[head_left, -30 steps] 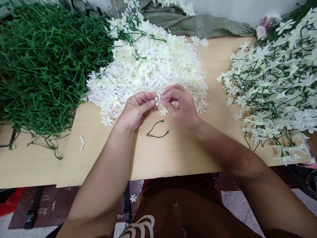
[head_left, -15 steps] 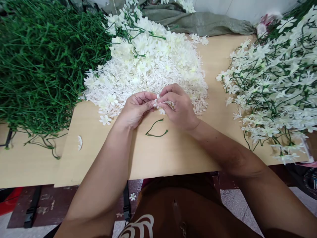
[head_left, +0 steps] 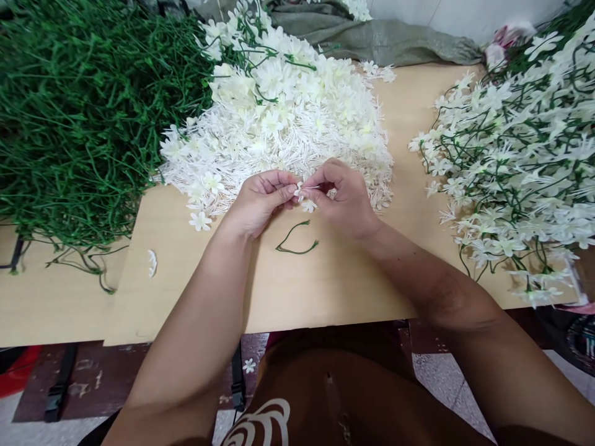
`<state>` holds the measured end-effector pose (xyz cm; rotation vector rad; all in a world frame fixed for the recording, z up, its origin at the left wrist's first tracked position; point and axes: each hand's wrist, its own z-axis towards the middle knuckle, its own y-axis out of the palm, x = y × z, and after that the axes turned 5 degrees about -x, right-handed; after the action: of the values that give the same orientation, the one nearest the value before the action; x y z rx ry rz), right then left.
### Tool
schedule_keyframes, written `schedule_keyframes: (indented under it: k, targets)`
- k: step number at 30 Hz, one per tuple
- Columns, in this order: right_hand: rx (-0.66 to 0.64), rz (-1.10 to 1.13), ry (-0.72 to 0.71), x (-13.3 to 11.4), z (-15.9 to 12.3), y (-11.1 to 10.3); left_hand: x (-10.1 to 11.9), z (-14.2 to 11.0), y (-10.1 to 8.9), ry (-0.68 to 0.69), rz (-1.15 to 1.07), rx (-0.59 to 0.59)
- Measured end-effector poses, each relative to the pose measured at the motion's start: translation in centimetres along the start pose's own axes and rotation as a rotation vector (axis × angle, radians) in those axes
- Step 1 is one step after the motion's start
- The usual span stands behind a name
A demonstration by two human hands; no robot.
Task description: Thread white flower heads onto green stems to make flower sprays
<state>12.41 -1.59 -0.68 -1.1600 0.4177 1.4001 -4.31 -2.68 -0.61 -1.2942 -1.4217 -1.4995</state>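
Observation:
A small white artificial flower point(head_left: 299, 189) is pinched between the thumb and fingers of my left hand point(head_left: 264, 201). My right hand point(head_left: 344, 195) meets it from the other side, its thumb and forefinger closed on a thin white stamen piece point(head_left: 312, 187) that touches the flower. Just below my hands, a bent green plastic stem point(head_left: 297, 250) lies on the board. Behind them spreads a heap of loose white flowers and stamens point(head_left: 288, 124). One loose white flower point(head_left: 308, 205) shows beneath my fingers.
A tall mound of green stems point(head_left: 93, 118) stands on the left. On the right is a pile of white flowers on green stems point(head_left: 515, 167). A grey-green cloth sack point(head_left: 390, 43) lies along the back of the tan board point(head_left: 334, 285). A white curved piece point(head_left: 152, 264) rests near the left.
My right hand has drawn slightly right, and the thin white stamen piece now shows between its fingers and the flower. My left hand keeps its pinch. The view has shifted slightly.

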Motion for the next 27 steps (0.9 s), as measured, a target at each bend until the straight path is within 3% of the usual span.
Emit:
schedule_keyframes:
  k: [3,10,15,18,24,27]
  targets:
    - [0.019,0.056,0.043,-0.1,-0.1,0.2,0.0,0.0,0.0,0.009,0.005,-0.010]
    - [-0.119,0.388,0.175,-0.2,0.2,0.3,0.1,0.0,0.5,0.031,0.002,-0.028]
    - [-0.162,0.487,0.212,-0.1,0.3,0.4,0.0,0.1,0.6,0.025,0.023,-0.043]
    - [-0.128,0.450,0.222,0.0,0.3,0.2,0.0,0.0,0.6,0.042,0.034,-0.056]
    - [0.038,0.166,0.126,0.0,0.0,0.0,0.1,-0.4,0.9,0.143,0.083,-0.039]
    - [0.045,0.116,0.098,0.0,-0.1,0.0,0.2,-0.6,1.1,0.192,0.145,-0.009]
